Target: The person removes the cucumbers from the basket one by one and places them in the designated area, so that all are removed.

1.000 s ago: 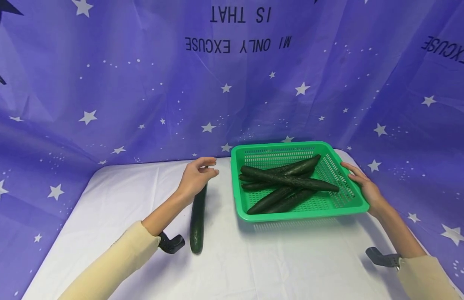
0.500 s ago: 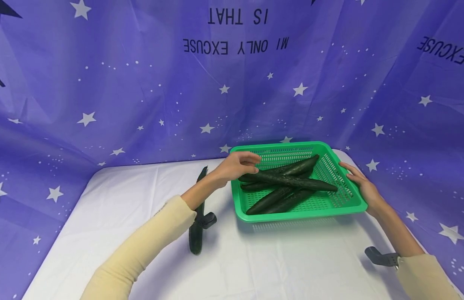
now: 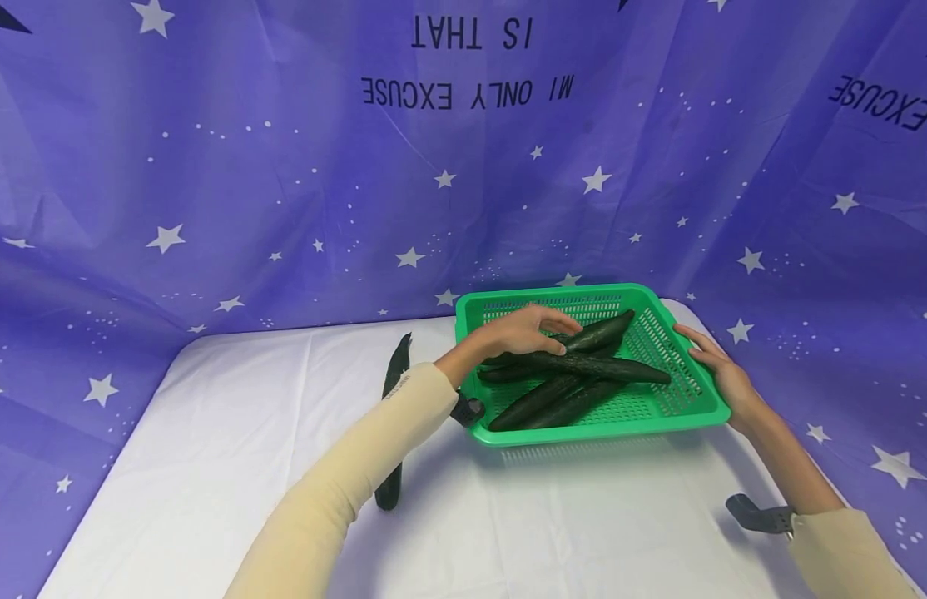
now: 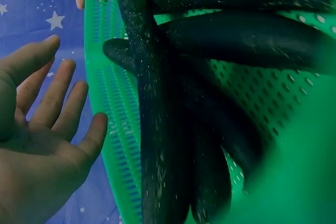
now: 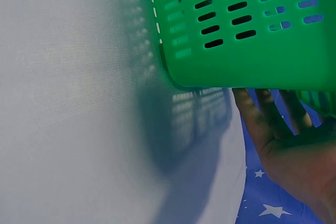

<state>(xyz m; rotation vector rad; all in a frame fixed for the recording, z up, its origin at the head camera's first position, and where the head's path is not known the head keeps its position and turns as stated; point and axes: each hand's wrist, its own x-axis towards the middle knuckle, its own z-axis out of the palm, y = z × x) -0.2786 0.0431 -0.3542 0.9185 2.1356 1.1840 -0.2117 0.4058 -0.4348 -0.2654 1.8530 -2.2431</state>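
Note:
A green plastic basket (image 3: 591, 435) holds several dark green cucumbers (image 3: 621, 368), some crossing over others. Over its left half hovers my left hand (image 3: 525, 331), palm and fingers spread in the left wrist view, with nothing held; the cucumbers (image 4: 157, 103) show beside it there. At the basket's right side, my right hand (image 3: 733, 387) touches the outer wall under the rim. Its fingers (image 5: 270, 119) look fairly straight in the right wrist view, their tips partly hidden by the basket. One lone cucumber (image 3: 389, 491) lies on the table left of the basket, partly covered by my left sleeve.
White cloth covers the table (image 3: 209, 466). A purple star-printed curtain (image 3: 321, 166) rises behind it and along both sides. Dark camera mounts (image 3: 759, 513) stick out from both wrists.
My left hand has moved right, from above the lone cucumber to over the cucumbers in the basket. My right hand and the basket have kept their places.

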